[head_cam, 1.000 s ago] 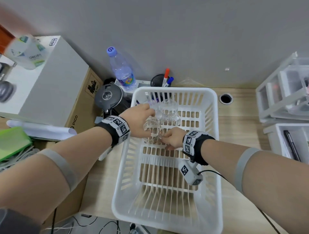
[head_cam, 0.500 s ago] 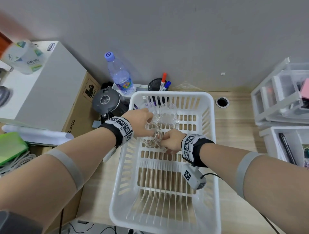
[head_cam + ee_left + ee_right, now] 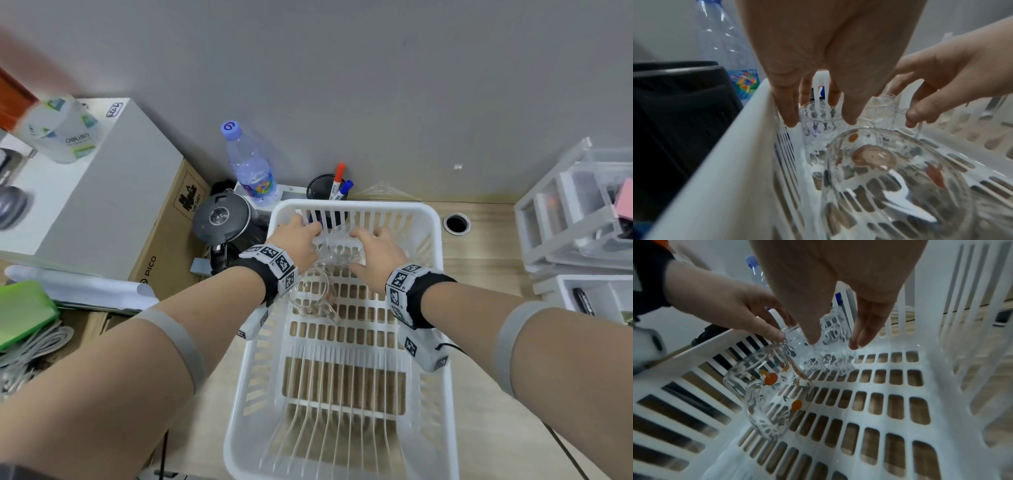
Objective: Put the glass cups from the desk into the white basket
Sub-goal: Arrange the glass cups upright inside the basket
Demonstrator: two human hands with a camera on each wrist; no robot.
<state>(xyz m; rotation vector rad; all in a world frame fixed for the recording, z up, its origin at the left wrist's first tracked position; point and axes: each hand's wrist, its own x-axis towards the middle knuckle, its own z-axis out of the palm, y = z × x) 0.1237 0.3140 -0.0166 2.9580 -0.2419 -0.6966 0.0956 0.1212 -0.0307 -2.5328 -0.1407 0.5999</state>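
Observation:
In the head view the white basket (image 3: 359,204) lies on the wooden desk. A printed glass mug (image 3: 310,298) with a handle stands free on its floor, seen close up in the left wrist view (image 3: 890,178) and the right wrist view (image 3: 768,386). Behind it two plain glass cups (image 3: 337,253) stand side by side at the basket's far end. My left hand (image 3: 308,233) reaches over the left cup (image 3: 818,116), straight fingers at its rim. My right hand (image 3: 375,248) straddles the right cup (image 3: 830,360), thumb and fingers straight.
A water bottle (image 3: 250,164), a black kettle (image 3: 222,219) and a mesh pen holder (image 3: 325,192) stand behind and left of the basket. A cardboard box (image 3: 164,233) is at the left, white drawer units (image 3: 575,212) at the right, a cable hole (image 3: 457,223) beside the basket.
Both hands let go of the printed mug, which now stands in the basket. They moved forward to the two plain cups at the far end.

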